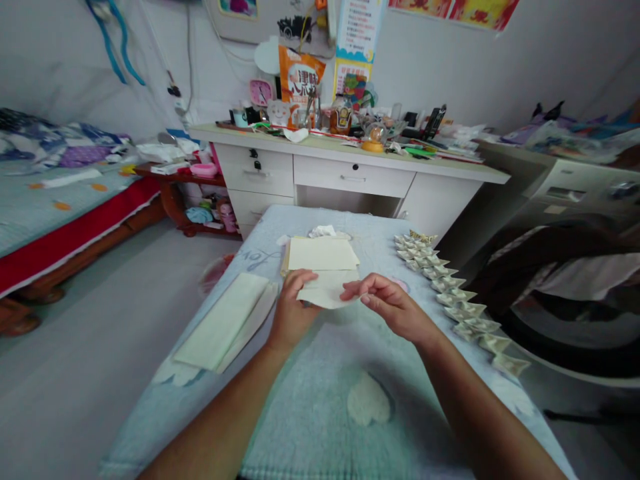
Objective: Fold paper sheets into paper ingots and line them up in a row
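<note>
A pale sheet of paper [327,288] is held up between both hands over the cloth-covered table. My left hand [294,303] grips its left edge, thumb and fingers closed around it. At the right edge, my right hand [387,303] pinches the sheet's corner between thumb and fingers. Just behind it lies a stack of cream paper [323,253], with a crumpled white piece [323,231] beyond. To the left of my left hand rest long folded paper strips [225,320]. Several folded paper boats [463,311] stand in rows along the table's right side.
The table [320,400] has a light blue cloth with a heart pattern. Beyond it stands a white desk [350,175] crowded with small items. A bed [75,200] is at the left, a front-loading washing machine [565,193] at the right.
</note>
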`<state>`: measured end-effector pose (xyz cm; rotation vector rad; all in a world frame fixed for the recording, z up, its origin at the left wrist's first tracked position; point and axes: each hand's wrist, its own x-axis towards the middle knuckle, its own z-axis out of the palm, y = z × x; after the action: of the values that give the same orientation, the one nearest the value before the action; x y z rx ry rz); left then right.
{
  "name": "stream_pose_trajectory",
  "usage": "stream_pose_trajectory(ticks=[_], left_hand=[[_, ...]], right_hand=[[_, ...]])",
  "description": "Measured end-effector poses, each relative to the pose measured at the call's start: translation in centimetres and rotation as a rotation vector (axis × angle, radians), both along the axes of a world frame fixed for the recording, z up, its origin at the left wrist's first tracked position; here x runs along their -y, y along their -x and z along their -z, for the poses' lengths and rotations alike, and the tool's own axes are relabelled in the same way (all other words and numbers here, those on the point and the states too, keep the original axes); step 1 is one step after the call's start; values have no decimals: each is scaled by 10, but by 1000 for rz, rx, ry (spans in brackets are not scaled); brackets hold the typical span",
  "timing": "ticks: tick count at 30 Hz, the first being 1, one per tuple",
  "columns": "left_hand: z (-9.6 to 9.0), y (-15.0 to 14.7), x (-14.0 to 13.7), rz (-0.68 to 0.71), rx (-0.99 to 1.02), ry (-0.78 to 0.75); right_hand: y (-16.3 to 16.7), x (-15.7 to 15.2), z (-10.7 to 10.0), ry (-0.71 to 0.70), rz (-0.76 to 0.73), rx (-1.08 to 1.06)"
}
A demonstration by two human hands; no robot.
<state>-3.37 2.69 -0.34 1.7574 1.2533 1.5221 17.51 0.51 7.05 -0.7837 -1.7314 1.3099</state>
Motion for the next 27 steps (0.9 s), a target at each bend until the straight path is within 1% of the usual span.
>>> stream_pose_trajectory(ticks=[2, 5, 6, 8, 10, 12, 15, 18, 22, 27], left_hand=[[-5, -1, 6, 109, -103, -36], [-10, -4, 14, 196, -238, -45], [-10, -6, 16, 221, -251, -55], [-8, -8, 17, 254, -262, -69], [-6, -9, 17, 260, -271, -72], [-3, -8, 15, 264, -288, -67], [-3, -6, 13, 291, -321, -55], [-5, -3, 12, 315, -371, -30], [-9, 1, 9, 385, -493, 64], [-9, 2, 7, 459, -541, 189]], right_hand=[[-14, 10, 5, 4, -19, 68], [-32, 23, 13, -36, -39, 151], [-37, 25, 16, -62, -25, 207], [-44, 29, 24, -139, 32, 412], [-46, 29, 36, -243, 116, 563], [-44, 27, 49, -339, 182, 614], [-37, 23, 68, -438, 211, 676], [-31, 20, 81, -526, 247, 740], [-29, 20, 88, -568, 263, 815], [-30, 23, 81, -543, 224, 801]])
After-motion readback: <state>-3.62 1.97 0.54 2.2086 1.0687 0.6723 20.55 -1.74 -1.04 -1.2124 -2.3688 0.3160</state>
